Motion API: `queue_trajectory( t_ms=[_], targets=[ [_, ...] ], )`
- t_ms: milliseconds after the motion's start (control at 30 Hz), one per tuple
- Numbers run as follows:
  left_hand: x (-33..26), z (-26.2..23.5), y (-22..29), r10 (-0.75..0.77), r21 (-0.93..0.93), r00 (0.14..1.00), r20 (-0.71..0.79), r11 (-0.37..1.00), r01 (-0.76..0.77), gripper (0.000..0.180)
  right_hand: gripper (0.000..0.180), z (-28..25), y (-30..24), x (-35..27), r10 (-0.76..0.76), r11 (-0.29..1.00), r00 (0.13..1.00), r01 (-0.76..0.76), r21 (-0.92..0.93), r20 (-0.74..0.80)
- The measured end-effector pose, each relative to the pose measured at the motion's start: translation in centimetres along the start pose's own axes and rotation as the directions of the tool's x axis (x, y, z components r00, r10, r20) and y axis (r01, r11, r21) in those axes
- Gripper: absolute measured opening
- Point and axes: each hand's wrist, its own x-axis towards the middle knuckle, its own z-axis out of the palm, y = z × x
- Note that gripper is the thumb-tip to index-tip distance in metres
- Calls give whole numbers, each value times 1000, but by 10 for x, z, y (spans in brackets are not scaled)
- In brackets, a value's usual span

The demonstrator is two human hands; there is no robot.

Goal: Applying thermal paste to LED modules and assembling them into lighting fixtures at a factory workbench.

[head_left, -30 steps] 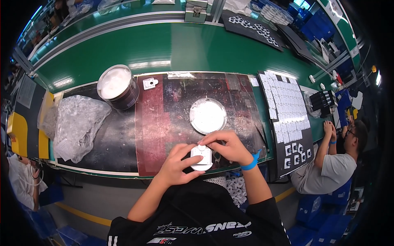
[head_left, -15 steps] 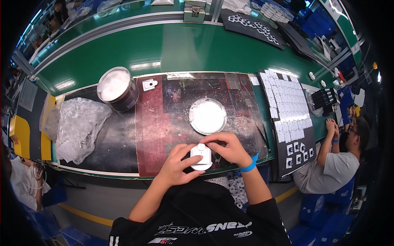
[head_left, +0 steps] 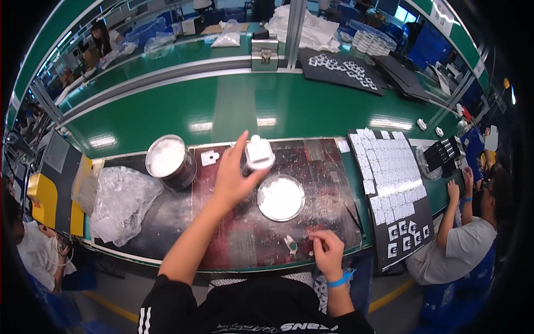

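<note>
My left hand (head_left: 233, 175) reaches to the far part of the dark mat, its thumb and index finger spread around a white square-topped part (head_left: 258, 151) with a small round knob. The part sits on a round white base. My right hand (head_left: 328, 253) lies near the front edge with curled fingers; whether something small is in them is hidden. Left of it lies a small green-and-white piece (head_left: 291, 245). Between my hands stands a round clear dish (head_left: 281, 199) of white material. A second white part (head_left: 210, 158) lies left of my left hand.
At left stand a tub of white material (head_left: 167, 157), a crumpled clear plastic bag (head_left: 125, 203) and a yellow-and-black machine (head_left: 53, 189). On the right, a black board (head_left: 396, 189) carries rows of white pieces. A co-worker (head_left: 461, 239) sits beyond it.
My left hand has moved forward with the white part, away from my body. My right hand has let go of it and drawn back to the right. The view has tilted up.
</note>
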Motion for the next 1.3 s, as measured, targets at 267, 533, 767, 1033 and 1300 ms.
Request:
queue_trajectory(
  t_ms=[267,533,767,1033,1300],
  targets=[
    [123,82,-113,-135,250,988,73,962,113,97,13,5,-1,-3,-186,977,982,182,-114,-22],
    [142,80,-139,-110,356,989,103,932,66,106,13,9,4,1,-201,978,979,199,-60,-30],
    [35,22,-14,158,-33,986,-50,987,-159,26,15,3,3,-2,-144,989,989,143,-33,-38],
    [-67,-22,-31,117,-60,936,-331,988,-145,33,14,5,8,-6,-228,972,974,226,-62,-22],
    [-56,2,-27,384,-9,899,-211,919,-395,37,11,7,-3,-6,-178,978,981,168,-122,-73]
  ],
)
